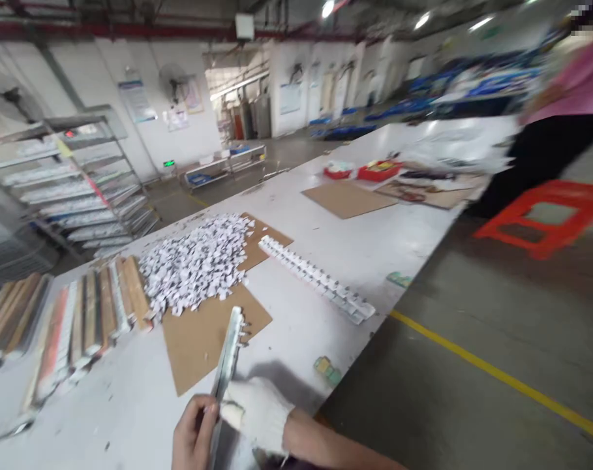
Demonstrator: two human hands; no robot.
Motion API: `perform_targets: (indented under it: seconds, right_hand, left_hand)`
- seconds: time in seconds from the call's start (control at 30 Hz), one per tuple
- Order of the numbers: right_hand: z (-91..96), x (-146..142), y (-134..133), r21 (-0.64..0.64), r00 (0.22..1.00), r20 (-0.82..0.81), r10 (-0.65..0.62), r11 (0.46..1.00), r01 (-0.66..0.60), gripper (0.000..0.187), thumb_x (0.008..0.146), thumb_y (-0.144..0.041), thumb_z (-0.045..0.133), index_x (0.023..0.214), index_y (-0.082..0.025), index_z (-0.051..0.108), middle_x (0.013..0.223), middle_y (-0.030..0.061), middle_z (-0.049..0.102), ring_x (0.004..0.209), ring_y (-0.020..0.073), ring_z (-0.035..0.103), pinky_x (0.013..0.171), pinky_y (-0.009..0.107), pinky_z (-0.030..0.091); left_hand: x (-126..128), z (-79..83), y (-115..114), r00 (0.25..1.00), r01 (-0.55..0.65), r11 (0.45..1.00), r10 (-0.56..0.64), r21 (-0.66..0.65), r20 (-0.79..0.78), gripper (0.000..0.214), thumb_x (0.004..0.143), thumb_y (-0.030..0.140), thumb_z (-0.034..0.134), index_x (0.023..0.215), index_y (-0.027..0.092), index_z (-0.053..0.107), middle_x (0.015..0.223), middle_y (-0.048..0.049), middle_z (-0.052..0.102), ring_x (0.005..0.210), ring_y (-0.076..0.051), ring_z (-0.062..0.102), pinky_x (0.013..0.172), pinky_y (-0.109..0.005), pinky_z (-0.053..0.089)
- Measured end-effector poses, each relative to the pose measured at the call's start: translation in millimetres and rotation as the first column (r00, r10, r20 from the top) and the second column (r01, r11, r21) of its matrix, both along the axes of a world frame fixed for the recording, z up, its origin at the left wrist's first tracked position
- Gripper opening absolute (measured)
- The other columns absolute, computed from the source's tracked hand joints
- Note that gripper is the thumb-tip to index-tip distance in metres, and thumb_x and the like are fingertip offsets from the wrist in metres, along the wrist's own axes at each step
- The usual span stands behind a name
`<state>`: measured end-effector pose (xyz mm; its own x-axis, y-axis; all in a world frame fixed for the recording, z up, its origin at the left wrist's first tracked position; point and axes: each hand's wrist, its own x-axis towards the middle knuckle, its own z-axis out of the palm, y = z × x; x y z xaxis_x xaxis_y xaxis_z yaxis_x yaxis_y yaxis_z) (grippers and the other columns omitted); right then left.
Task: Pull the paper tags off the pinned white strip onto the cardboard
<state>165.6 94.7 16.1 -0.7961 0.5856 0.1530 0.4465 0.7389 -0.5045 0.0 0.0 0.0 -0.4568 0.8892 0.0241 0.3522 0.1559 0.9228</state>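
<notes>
At the bottom edge of the view, both hands met on a long metal strip [229, 356] that rose tilted away from the person over the white table [374, 241]. The left hand [194, 436], bare, was curled with thumb and fingers pinching the strip's lower end. The right hand [258, 412], in a white glove, was closed on the same end from the other side — fingers pressed together against the metal. The strip's upper end stood above a brown cardboard sheet [203, 336].

On that sheet, just beyond the strip, lay a heap of small white pieces [193, 264]. To the right of the heap, a row of white pieces [316, 277] ran diagonally toward the table edge. Left of the heap, stacked long bars [81, 320] lay side by side. Farther down the table stood two red trays [369, 171] — contents blurred. A person in a pink top [575, 85] stood at the far right, near a red stool [545, 215].
</notes>
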Motion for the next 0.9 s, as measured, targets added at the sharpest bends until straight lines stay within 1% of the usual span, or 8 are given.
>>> perform_targets:
  seconds: [0.23,0.37,0.43,0.5,0.57,0.63,0.73,0.9]
  right_hand:
    - [-5.7,26.3,-1.7,-0.247,0.985,-0.042,0.169,0.953,-0.174,0.038,0.097,-0.048,0.059,0.118,-0.017,0.065,0.115,0.0072,0.068,0.099,0.0203,0.066,0.088,0.041,0.056]
    - [-15.5,48.8,-0.1,-0.334,0.986,-0.043,0.162,0.928,-0.167,0.037,0.095,-0.047,0.058,0.119,-0.021,0.068,0.113,0.0061,0.072,0.101,0.0213,0.067,0.093,0.036,0.053]
    - [-24.1,54.2,3.8,-0.36,0.991,-0.028,0.133,0.923,-0.134,0.033,0.094,-0.044,0.057,0.116,-0.025,0.071,0.11,0.0054,0.075,0.102,0.0211,0.067,0.091,0.03,0.051]
    - [-36.3,53.9,9.4,-0.379,0.999,0.025,0.048,0.925,-0.035,0.031,0.09,-0.041,0.057,0.111,-0.026,0.075,0.105,0.0059,0.076,0.098,0.0209,0.067,0.087,0.028,0.051]
    - [-51.4,50.1,14.3,-0.386,0.994,0.091,-0.053,0.919,0.084,0.03,0.087,-0.039,0.057,0.107,-0.027,0.076,0.099,0.0067,0.077,0.091,0.022,0.068,0.083,0.03,0.051]
    - [-67.6,46.6,17.0,-0.355,0.979,0.163,-0.119,0.919,0.171,0.029,0.086,-0.037,0.056,0.105,-0.029,0.076,0.096,0.0066,0.076,0.087,0.0233,0.068,0.08,0.033,0.051]
    - [-88.3,44.8,19.1,-0.259,0.951,0.265,-0.16,0.938,0.23,0.026,0.089,-0.04,0.055,0.1,-0.028,0.075,0.094,0.0068,0.074,0.084,0.0209,0.067,0.078,0.033,0.051]
    - [-103.0,31.9,31.0,-0.127,0.929,0.323,-0.179,0.965,0.23,0.031,0.096,-0.048,0.059,0.106,-0.019,0.068,0.106,0.006,0.069,0.089,0.0164,0.065,0.082,0.034,0.055]
  left_hand:
    - [6.3,22.7,-8.5,0.943,0.176,0.984,-0.165,-0.014,0.29,0.041,0.085,0.054,0.073,0.075,0.017,0.059,0.068,0.002,0.052,0.065,-0.012,0.045,0.061,-0.023,0.036]
    - [16.9,10.3,-9.1,0.659,0.331,0.941,-0.286,0.073,0.696,0.048,0.071,0.056,0.085,0.075,0.019,0.054,0.055,0.0078,0.044,0.048,-0.007,0.034,0.052,-0.022,0.03]
    - [24.3,4.9,-5.5,0.567,0.28,0.954,-0.25,0.102,0.785,0.054,0.064,0.058,0.088,0.075,0.021,0.05,0.052,0.0105,0.04,0.044,-0.006,0.03,0.049,-0.022,0.029]
    - [30.6,4.0,-0.3,0.68,0.146,0.987,-0.151,0.069,0.717,0.051,0.07,0.057,0.085,0.076,0.021,0.05,0.053,0.0093,0.044,0.046,-0.007,0.035,0.052,-0.022,0.032]
    - [34.3,6.5,4.0,0.866,0.045,0.999,-0.053,0.028,0.497,0.04,0.085,0.054,0.073,0.08,0.019,0.054,0.06,0.0054,0.051,0.055,-0.009,0.043,0.058,-0.023,0.035]
    - [35.6,8.7,5.8,0.971,0.057,0.998,-0.048,-0.031,0.234,0.034,0.096,0.05,0.058,0.084,0.018,0.057,0.067,0.0027,0.055,0.063,-0.012,0.047,0.063,-0.024,0.038]
    - [35.0,4.2,5.8,0.992,0.127,0.986,-0.128,-0.105,0.0,0.034,0.101,0.046,0.047,0.082,0.019,0.057,0.071,0.0017,0.055,0.067,-0.013,0.048,0.065,-0.025,0.039]
    - [24.3,-20.5,24.7,0.977,0.162,0.957,-0.189,-0.242,-0.095,0.029,0.103,0.041,0.042,0.092,0.02,0.058,0.065,0.0036,0.057,0.06,-0.014,0.054,0.064,-0.026,0.043]
